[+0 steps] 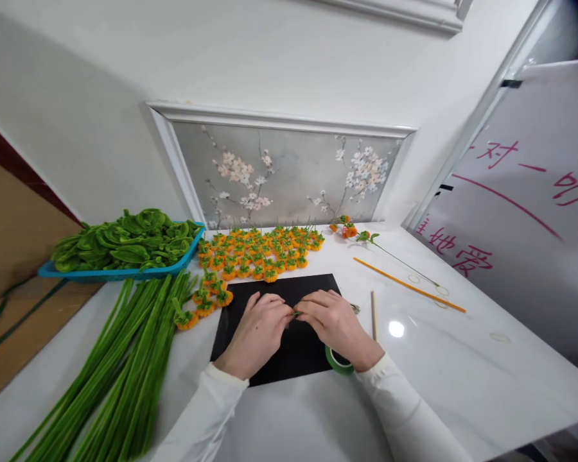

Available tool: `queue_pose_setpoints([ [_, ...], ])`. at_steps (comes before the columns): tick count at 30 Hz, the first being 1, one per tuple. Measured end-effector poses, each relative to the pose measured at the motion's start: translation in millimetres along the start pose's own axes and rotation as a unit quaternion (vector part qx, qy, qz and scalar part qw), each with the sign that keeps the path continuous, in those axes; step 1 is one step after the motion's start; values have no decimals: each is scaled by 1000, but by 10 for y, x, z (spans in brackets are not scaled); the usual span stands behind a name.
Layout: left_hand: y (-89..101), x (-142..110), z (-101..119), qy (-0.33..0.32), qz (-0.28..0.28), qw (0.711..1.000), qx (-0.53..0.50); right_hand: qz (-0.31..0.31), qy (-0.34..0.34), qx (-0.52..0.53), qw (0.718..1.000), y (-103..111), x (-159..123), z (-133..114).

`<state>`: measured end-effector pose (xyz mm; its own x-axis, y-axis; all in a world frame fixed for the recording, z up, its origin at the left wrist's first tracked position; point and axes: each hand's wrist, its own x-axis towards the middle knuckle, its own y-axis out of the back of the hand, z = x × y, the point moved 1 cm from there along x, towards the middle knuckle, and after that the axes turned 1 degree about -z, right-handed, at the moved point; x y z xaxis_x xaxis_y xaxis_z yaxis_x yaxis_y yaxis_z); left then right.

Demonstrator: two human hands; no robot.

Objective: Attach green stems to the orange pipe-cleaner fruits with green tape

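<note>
Over a black mat, my left hand and my right hand meet, fingertips pinched close together. Between them a small green piece shows; most of it is hidden by the fingers, and its kind is unclear. Partly under my right wrist lies a roll of green tape. A metal tool end peeks out beside the right hand, its rest covered. Behind the mat stand many small orange flower heads with green tops, a few trailing down the mat's left side.
Long green pipe cleaners lie at the left, below a blue tray heaped with green fuzzy leaf shapes. To the right are a thin wooden stick, an orange pipe cleaner and a wire-stemmed orange flower. A wall rises behind.
</note>
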<state>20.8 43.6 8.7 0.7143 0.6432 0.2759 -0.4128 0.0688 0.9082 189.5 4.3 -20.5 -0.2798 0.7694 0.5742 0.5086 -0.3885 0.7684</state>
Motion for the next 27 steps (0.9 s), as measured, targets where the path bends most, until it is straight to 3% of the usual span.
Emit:
queue_pose_setpoints([
  [7, -20, 8, 10, -3, -32, 999, -13, -43, 2, -69, 997, 5, 21, -24],
  [11, -24, 9, 7, 10, 0, 998, -68, -57, -19, -79, 995, -2, 10, 0],
  [15, -19, 2, -44, 49, 44, 978, -196, -53, -56, -29, 997, 7, -12, 55],
  [18, -11, 8, -82, 116, 44, 932, -341, -23, -106, 68, 992, 44, -10, 70],
  [23, -46, 33, -41, 148, 67, 804, -572, 13, -145, 259, 955, 71, 29, -26],
  [27, -122, 46, 24, 158, 126, 760, -618, 31, -141, 319, 937, 25, 45, -133],
])
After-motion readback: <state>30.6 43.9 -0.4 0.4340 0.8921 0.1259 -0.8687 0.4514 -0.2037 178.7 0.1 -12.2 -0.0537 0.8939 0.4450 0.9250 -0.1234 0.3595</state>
